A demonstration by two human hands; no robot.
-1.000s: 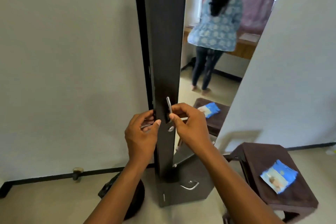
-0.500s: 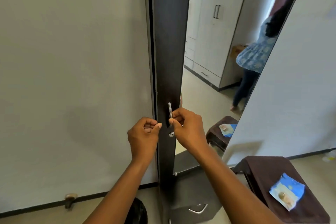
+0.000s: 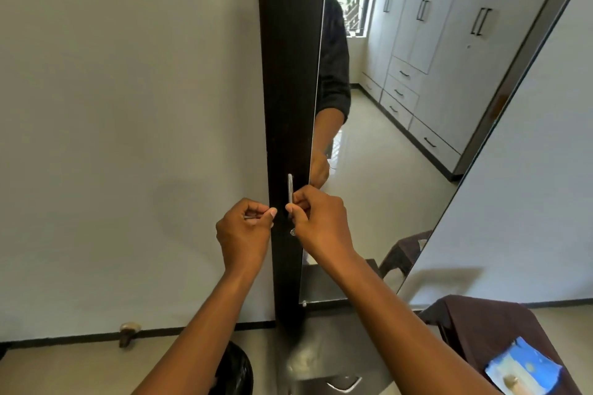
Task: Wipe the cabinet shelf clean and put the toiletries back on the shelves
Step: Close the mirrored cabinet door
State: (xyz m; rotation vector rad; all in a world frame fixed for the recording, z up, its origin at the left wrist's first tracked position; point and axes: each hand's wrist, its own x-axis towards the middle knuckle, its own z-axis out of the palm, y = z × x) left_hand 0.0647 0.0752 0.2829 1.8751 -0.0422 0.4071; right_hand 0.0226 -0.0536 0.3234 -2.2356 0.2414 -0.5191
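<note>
Both hands are up at the edge of the dark cabinet door [image 3: 288,74], arms reaching forward and nearly level with each other. Right hand [image 3: 321,221] is curled around the lower end of the slim metal handle [image 3: 290,189], thumb and fingers pinching it. Left hand [image 3: 244,231] is closed into a loose fist just beside the door's left edge, pinching something thin and silvery, can't tell what it is.

Compared to half a second back, the hands are pretty much in the same spot, but the mirror [image 3: 401,138] on the door has swung: it now reflects the white wardrobe and a window, and the figure in the blue top is gone from it.

Shelves and toiletries are hidden behind the door. A brown stool [image 3: 481,330] at lower right carries a blue packet [image 3: 523,369], partly cut off by the frame edge.
</note>
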